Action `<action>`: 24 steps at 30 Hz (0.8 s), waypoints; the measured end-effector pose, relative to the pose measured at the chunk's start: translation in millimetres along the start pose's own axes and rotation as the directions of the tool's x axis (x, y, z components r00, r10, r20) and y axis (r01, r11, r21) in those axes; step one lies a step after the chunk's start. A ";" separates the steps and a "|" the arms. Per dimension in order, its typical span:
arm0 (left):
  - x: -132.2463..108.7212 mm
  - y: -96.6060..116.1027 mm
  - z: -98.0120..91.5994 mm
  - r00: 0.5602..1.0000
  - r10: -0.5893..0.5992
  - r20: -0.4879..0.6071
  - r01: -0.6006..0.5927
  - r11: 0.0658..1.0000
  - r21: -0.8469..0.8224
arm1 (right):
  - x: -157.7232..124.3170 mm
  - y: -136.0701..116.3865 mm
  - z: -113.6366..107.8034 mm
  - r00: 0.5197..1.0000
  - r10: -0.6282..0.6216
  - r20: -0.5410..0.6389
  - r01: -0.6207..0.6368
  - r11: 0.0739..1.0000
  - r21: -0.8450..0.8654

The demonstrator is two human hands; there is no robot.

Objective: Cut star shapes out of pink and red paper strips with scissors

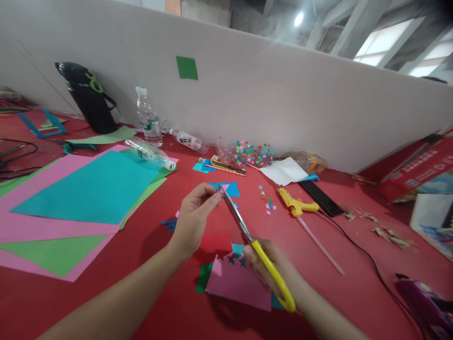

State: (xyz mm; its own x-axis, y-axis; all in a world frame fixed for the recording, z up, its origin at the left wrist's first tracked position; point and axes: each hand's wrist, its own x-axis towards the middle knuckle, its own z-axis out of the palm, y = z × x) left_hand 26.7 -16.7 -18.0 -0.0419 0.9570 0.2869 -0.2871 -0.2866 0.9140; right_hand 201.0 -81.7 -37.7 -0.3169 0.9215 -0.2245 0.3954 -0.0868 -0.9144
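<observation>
My right hand [264, 264] grips yellow-handled scissors [247, 236], the blades pointing up and left. At the blade tips, my left hand [194, 215] pinches a tiny pink scrap of paper [222, 189]. Below both hands a pink sheet with star-shaped holes [235, 281] lies on green and teal pieces on the red table [148, 245]. Small blue scraps [170, 223] lie just left of my left wrist.
Large teal, pink and green sheets [88, 189] cover the left. Plastic bottles [148, 118], a black bag [88, 97], a pile of paper stars [253, 153], a yellow glue gun [297, 205] with cable, a purple tool [428, 302] and boxes [421, 174] stand around. A white partition [283, 94] closes the back.
</observation>
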 end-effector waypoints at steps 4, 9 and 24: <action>-1.9 -1.9 2.4 0.999 0.032 -0.044 -0.032 0.999 -0.007 | 1.8 -2.3 0.4 0.999 0.051 -0.018 -0.050 0.998 0.025; 3.3 -3.4 -3.4 0.996 0.036 -0.078 -0.029 0.996 0.085 | 3.3 -5.0 -0.8 0.995 0.087 -0.050 -0.076 0.979 0.189; 23.4 -55.8 -19.0 0.832 -0.069 0.551 -0.502 0.331 0.799 | 20.6 0.5 -18.5 0.966 0.095 -0.242 -0.013 0.947 0.320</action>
State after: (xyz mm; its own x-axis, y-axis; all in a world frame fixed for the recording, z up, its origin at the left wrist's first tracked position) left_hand 23.6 22.5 -67.8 0.5124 0.7912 0.3338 0.6904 -0.6108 0.3877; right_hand 210.6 -55.7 -36.6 -0.0594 0.9732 -0.2223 0.1030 -0.2155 -0.9711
